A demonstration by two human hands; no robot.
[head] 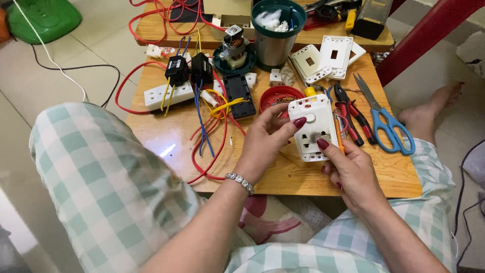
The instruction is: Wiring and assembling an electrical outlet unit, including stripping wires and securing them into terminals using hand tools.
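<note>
Red bowl (279, 96) (holding small bits) sits behind both hands' white socket plate (314, 127).

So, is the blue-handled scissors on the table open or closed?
Closed: the scissors lie flat on the wooden table, with both blades together in one point and the handles side by side.

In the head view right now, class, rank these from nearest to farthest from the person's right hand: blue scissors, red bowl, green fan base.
From the right hand:
1. Blue scissors: just right of the hand, on the table.
2. Red bowl: mid-table, up and left of the hand.
3. Green fan base: on the floor, far top left corner.
</note>
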